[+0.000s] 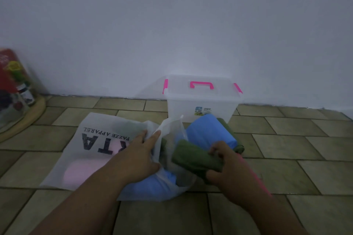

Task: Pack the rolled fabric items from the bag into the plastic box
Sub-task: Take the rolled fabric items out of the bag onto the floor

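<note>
Forearms bare, two, reaching in from the near edge over a floor of tan rectangular tiles [286,145], matte, staggered like brick. Right hand [227,166]: fingers clenched around a dark green rolled fabric item [193,156], soft, tube-shaped, held at the bag mouth. Left hand [139,154]: fingers spread flat, pressing on the thin translucent white plastic bag [91,150], crinkled, lying flat on the floor, black print upside-down reading "PAZZE APPAREL". Inside the bag: one pale pink roll [80,171] seen through the film, one light blue roll [145,183] near the mouth. Just past the bag, on the floor: one larger light blue fabric roll [208,131] with another green piece [231,129] under or behind it, exact contact unclear. Behind those, against the white wall [172,25]: one clear rectangular plastic box [202,107], lid on, pink handle and two pink side clips, small sticker on front. Far left: blurred jars on a round wooden tray [28,114].
</note>
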